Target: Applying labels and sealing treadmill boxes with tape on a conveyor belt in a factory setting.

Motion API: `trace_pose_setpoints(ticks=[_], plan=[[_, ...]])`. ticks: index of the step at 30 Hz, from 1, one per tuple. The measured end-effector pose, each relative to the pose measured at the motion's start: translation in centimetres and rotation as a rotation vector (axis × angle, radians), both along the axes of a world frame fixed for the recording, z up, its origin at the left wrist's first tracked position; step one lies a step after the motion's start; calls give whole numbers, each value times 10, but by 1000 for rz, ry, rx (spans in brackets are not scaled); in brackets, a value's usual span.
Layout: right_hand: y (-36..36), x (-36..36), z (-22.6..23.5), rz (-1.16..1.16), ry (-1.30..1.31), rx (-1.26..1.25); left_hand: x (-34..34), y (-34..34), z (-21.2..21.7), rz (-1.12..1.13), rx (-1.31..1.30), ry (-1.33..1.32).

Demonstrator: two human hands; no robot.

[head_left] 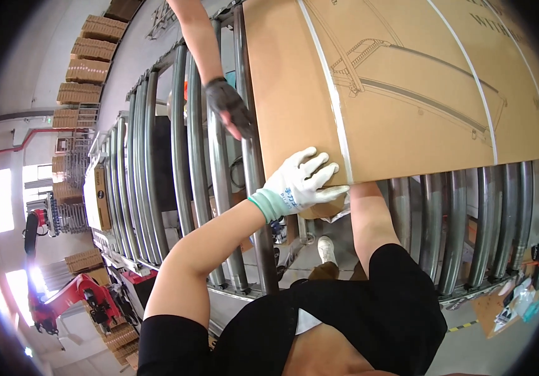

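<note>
A large flat cardboard box [401, 119] with white straps and a line drawing on top lies on a roller conveyor. My left hand [304, 182], in a white glove with a green cuff, rests on its near left corner. The fingers are spread over the top and the thumb lies along the near edge. My right forearm [373, 216] passes beneath the box's near edge, so the right hand is hidden under it. Another person's hand [228, 106], in a dark glove, hangs beside the left edge of the box.
Metal rollers [216, 156] run along both sides of the box. A red robot arm [81, 291] stands at the lower left, with stacks of flat cartons [87, 69] along the far left. On the right, a cardboard sheet [492, 310] with loose items lies on the floor.
</note>
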State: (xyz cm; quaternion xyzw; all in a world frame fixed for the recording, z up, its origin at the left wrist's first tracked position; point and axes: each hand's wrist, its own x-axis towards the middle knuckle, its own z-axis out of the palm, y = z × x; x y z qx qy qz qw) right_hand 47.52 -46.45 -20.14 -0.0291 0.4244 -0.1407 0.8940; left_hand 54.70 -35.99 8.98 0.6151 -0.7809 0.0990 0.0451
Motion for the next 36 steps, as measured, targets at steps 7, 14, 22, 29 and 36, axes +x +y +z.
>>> trace_pose_setpoints(ticks=[7,14,22,29,36], plan=[[17,-13,3,-47,-97,37,1,0,-1,-8,2,26],[28,-29,6,-83,-213,49,-1,8,-5,-9,-9,23],[29,-36,-21,-69,-274,115,3,10,-6,-24,-90,44],[17,-31,-56,13,-437,-107,0,4,-5,-36,-111,32],[5,-11,-33,83,-400,-110,-3,7,0,-5,-69,31]])
